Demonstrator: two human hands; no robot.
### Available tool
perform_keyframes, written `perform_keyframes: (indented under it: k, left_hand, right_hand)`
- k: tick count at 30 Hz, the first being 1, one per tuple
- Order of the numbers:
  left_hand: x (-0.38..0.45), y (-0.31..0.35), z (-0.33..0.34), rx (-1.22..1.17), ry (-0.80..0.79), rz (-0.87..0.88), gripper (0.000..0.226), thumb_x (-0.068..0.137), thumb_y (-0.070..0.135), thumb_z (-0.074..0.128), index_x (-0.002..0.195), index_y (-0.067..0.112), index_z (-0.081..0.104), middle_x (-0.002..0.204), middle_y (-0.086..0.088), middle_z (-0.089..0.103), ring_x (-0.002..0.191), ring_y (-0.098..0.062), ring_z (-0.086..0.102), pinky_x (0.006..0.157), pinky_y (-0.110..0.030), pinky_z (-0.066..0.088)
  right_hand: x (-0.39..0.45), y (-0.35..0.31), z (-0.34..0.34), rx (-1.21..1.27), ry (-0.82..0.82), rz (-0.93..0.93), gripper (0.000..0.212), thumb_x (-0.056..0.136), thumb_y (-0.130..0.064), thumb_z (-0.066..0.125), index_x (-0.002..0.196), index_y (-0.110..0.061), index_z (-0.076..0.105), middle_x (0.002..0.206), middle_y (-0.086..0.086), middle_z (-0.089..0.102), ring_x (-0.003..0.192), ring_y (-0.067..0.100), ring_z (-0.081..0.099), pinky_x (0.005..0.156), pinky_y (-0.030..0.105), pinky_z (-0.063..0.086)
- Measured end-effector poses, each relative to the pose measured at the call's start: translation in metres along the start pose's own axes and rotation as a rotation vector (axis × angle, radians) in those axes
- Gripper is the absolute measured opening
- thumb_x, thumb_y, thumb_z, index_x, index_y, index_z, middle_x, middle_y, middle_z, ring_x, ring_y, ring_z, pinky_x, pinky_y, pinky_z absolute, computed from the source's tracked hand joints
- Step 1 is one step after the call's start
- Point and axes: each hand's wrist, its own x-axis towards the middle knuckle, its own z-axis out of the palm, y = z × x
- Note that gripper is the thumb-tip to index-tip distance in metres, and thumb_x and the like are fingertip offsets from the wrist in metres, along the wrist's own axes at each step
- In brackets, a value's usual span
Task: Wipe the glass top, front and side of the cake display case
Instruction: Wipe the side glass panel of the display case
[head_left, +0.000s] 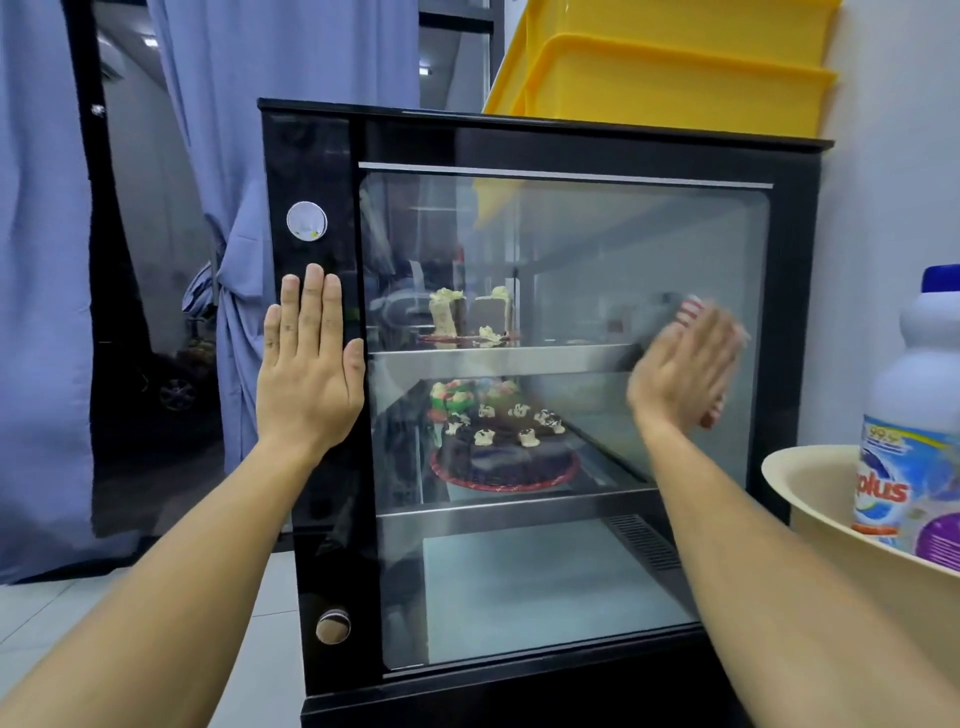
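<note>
Right hand (685, 366) (blurred) presses a red-striped cloth (691, 310) flat-fingered on the black glass-fronted cake display case (571, 140); left hand (309, 364) rests flat at nine o'clock. White bottle (914, 457) reads "plus".

Cake display case (311, 156): black frame, upright, glass pane facing camera. Two steel shelves inside. Upper shelf: cake slices (470, 314). Middle shelf: round chocolate cake (506, 447) on red board, with white dollops; coloured cake behind it. Bottom compartment bare. Cloth (691, 312): red-and-white striped, blurred, pressed flat against glass at right side, upper-shelf level.
</note>
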Motion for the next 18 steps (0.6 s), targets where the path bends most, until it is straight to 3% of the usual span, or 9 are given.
perform_keyframes:
  k: [2,4,5,9,11,13,16,18]
  left_hand:
    - [-0.001,0.002,-0.001,0.001,-0.006,-0.002,0.065,0.11,0.032,0.028,0.167,0.007,0.008,0.175,-0.011,0.001,0.16,-0.022,-0.01,0.131,-0.041,-0.006]
    - [-0.001,0.004,-0.001,-0.004,-0.015,-0.013,0.065,0.11,0.032,0.027,0.167,0.007,0.007,0.175,-0.01,0.0,0.16,-0.022,-0.012,0.13,-0.04,-0.007]
    - [-0.001,0.003,-0.001,-0.004,-0.017,-0.015,0.065,0.11,0.032,0.027,0.167,0.007,0.007,0.175,-0.01,0.0,0.16,-0.021,-0.013,0.13,-0.04,-0.007]
    - [-0.001,0.001,-0.001,-0.007,-0.023,-0.002,0.066,0.109,0.032,0.029,0.167,0.007,0.008,0.175,-0.011,0.001,0.161,-0.022,-0.01,0.131,-0.04,-0.005]
    - [-0.002,0.0,-0.001,-0.014,-0.027,0.005,0.066,0.109,0.032,0.029,0.167,0.007,0.008,0.175,-0.01,0.001,0.161,-0.023,-0.008,0.131,-0.04,-0.005]
    - [-0.002,0.001,-0.001,-0.023,-0.027,0.009,0.066,0.109,0.032,0.029,0.167,0.008,0.007,0.175,-0.01,0.0,0.161,-0.023,-0.008,0.131,-0.04,-0.006]
    - [-0.001,0.001,-0.001,-0.027,-0.019,0.004,0.066,0.109,0.032,0.028,0.167,0.008,0.007,0.175,-0.01,0.0,0.161,-0.022,-0.008,0.131,-0.039,-0.006]
    - [-0.002,0.001,0.0,-0.024,-0.018,0.002,0.067,0.109,0.032,0.029,0.167,0.008,0.008,0.175,-0.01,0.001,0.161,-0.022,-0.008,0.131,-0.04,-0.006]
  right_hand:
    - [-0.023,0.006,-0.001,0.071,0.029,0.348,0.066,0.107,-0.045,0.013,0.167,-0.018,0.007,0.174,0.005,0.001,0.161,0.029,-0.003,0.129,0.05,0.002]
    - [-0.059,-0.004,0.001,0.086,0.059,0.401,0.068,0.105,-0.044,0.014,0.166,-0.014,0.012,0.174,0.009,0.006,0.161,0.032,0.0,0.129,0.048,0.0]
    - [-0.076,-0.012,0.004,0.066,0.046,0.29,0.068,0.106,-0.044,0.014,0.166,-0.013,0.013,0.174,0.01,0.007,0.16,0.033,0.0,0.129,0.047,-0.002]
    - [-0.071,-0.03,0.011,-0.025,-0.117,-0.581,0.061,0.11,-0.039,0.02,0.166,-0.014,0.017,0.174,0.005,0.007,0.161,0.029,0.004,0.13,0.043,-0.004]
    - [-0.036,-0.026,0.011,-0.026,-0.089,-0.621,0.059,0.111,-0.039,0.02,0.165,-0.018,0.019,0.173,0.0,0.008,0.16,0.028,0.008,0.13,0.043,0.0]
    - [-0.006,-0.01,0.008,-0.008,-0.009,-0.292,0.059,0.11,-0.041,0.018,0.166,-0.019,0.017,0.173,0.001,0.008,0.161,0.027,0.006,0.13,0.043,0.0]
    - [0.013,0.015,0.0,0.111,0.061,0.402,0.06,0.11,-0.04,0.017,0.167,-0.021,0.011,0.175,0.002,0.004,0.161,0.027,-0.002,0.13,0.047,-0.001]
    - [0.008,0.006,-0.004,0.162,0.049,0.641,0.06,0.111,-0.037,0.019,0.167,-0.018,0.007,0.175,0.004,0.001,0.161,0.028,-0.004,0.129,0.047,-0.003]
